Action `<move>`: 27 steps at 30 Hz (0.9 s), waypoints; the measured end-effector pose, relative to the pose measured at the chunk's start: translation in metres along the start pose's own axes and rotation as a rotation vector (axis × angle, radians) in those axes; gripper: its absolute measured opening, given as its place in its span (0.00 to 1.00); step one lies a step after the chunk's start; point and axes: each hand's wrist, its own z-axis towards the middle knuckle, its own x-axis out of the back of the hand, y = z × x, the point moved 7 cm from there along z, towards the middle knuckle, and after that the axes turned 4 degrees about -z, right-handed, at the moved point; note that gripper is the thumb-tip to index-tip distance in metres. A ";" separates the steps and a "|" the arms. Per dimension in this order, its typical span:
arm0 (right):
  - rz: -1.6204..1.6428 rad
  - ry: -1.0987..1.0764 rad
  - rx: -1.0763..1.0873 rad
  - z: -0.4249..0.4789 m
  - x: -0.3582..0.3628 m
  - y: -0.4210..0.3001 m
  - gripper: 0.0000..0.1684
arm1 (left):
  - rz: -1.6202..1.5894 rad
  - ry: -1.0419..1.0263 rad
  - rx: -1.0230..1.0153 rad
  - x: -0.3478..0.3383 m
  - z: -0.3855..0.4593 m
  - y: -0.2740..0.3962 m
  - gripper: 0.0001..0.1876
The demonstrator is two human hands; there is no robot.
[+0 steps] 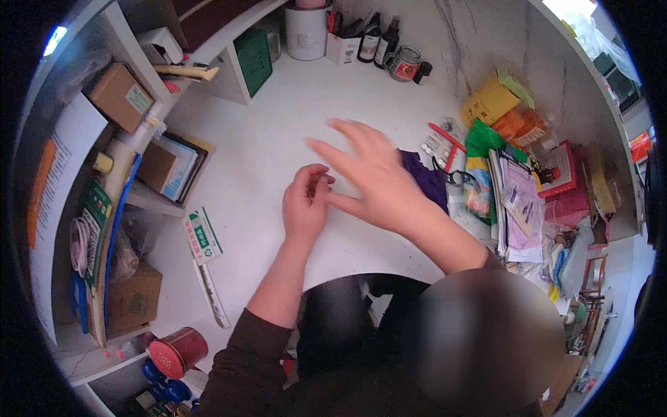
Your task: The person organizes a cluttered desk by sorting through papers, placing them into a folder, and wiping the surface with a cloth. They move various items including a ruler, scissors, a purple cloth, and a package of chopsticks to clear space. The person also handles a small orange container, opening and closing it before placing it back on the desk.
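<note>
Over the white desk (250, 151), my left hand (305, 200) has its fingers curled inward; whether something small sits inside them cannot be made out. My right hand (367, 174) is blurred by motion, with its fingers spread and nothing visible in them. Its thumb reaches close to the left fingertips; contact is unclear. Behind the right wrist lies a dark purple cloth (430, 180), partly covered by the hand. Past the cloth are a red plastic piece (448, 140) and blister packs (432, 143).
Along the right stand a stack of magazines (513, 203), a green bag (482, 138) and a yellow box (490, 101). Bottles (370, 39) and a glass jar (405, 65) line the back. On the left are a ruler (211, 292), a printed card (203, 237) and a red tin (177, 352).
</note>
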 end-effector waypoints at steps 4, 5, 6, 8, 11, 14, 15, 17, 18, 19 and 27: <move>-0.320 -0.212 -0.354 -0.097 0.009 0.045 0.38 | -0.055 -0.006 0.027 0.005 0.001 0.008 0.08; -0.330 -0.214 -0.417 -0.116 0.003 0.058 0.35 | -0.061 -0.030 0.048 0.001 0.001 0.007 0.08; -0.303 -0.197 -0.408 -0.124 -0.001 0.064 0.34 | -0.040 -0.040 0.043 -0.003 0.001 0.008 0.08; -0.247 -0.155 -0.386 -0.126 -0.005 0.072 0.32 | -0.109 -0.049 0.015 -0.006 0.001 0.003 0.08; -0.128 -0.146 -0.217 -0.106 -0.008 0.057 0.28 | -0.129 -0.052 0.007 -0.003 0.003 0.003 0.08; 0.224 -0.082 -0.319 -0.081 0.007 0.084 0.23 | -0.116 -0.039 0.025 0.003 0.003 0.001 0.08; 0.267 -0.081 -0.518 -0.076 0.011 0.113 0.22 | -0.109 -0.025 0.032 0.008 0.003 -0.002 0.08; 0.056 0.044 -0.591 -0.076 0.038 0.180 0.17 | -0.112 -0.041 0.037 0.003 0.003 -0.001 0.07; -0.064 -0.020 -0.639 -0.083 0.042 0.212 0.15 | -0.115 -0.058 0.036 -0.003 0.004 0.001 0.07; -0.180 -0.084 -0.683 -0.092 0.043 0.236 0.13 | -0.115 -0.070 0.034 -0.007 0.004 0.002 0.07; -0.129 0.063 -0.591 -0.084 0.035 0.258 0.13 | -0.104 -0.049 0.056 -0.005 0.002 0.000 0.06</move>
